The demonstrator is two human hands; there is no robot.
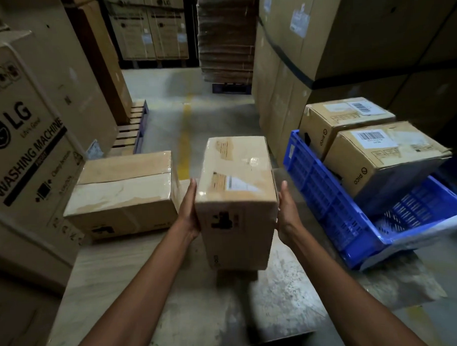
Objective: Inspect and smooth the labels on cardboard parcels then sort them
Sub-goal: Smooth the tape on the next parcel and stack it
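Cardboard, glossy with tape along its top, makes up the parcel (237, 224) pressed between the two hands. The left hand (190, 210) lies flat against its left side, fingers straight and pointing away from the person. The right hand (288, 212) mirrors it on the right side, and what shows of its fingers is straight too. Neither hand curls round the box; the palms simply squeeze inward and carry it.

The parcel stands end-on and seems raised a little above the table (148, 279), with a dark shadow just under it. On its top face, between the fingertips, a label (238, 184) sits beneath the tape, its print too blurred to read.

Near the left hand, on its outer side, a second parcel (122, 194) lies on the table with a broad strip of tape across its top. Further out on that side stands a large washing machine carton (27, 143).

To the outer side of the right hand is a tilted blue crate (324, 195). It holds two barcoded boxes, the nearer one (387, 154) in front of the farther one (342, 119).
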